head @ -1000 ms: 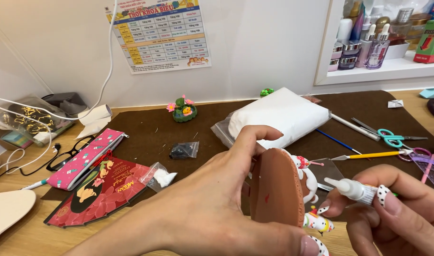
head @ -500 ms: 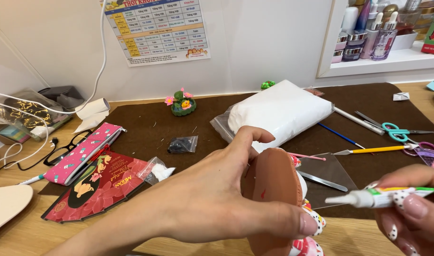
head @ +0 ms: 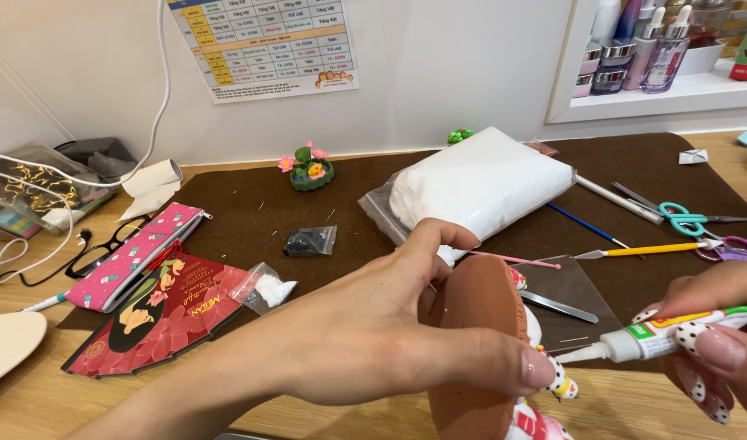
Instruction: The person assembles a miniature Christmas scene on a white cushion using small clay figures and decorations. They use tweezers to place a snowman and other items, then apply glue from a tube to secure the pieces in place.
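Observation:
My left hand point(head: 365, 338) grips a round brown clay disc point(head: 475, 342) on its edge, thumb along the near rim and fingers over the top. Small colourful clay figures point(head: 553, 383) stick out from the disc's far side, mostly hidden. At the lower right my right hand point(head: 711, 326) holds a small white glue tube point(head: 658, 338) with a green and red end. Its thin nozzle points left toward the disc's right side, a short way from it.
A brown mat point(head: 251, 204) covers the wooden desk. On it lie a white bag of clay point(head: 479, 183), a small flower model point(head: 310, 173), a black packet point(head: 308, 241), a pink pencil case point(head: 137, 257), a red booklet point(head: 157, 314), scissors point(head: 687, 217) and several tools point(head: 642, 250).
The view has tipped down and shifted slightly. My right hand has dropped and drawn right with the glue tube, the nozzle now level and aimed at the disc. My left hand keeps its hold.

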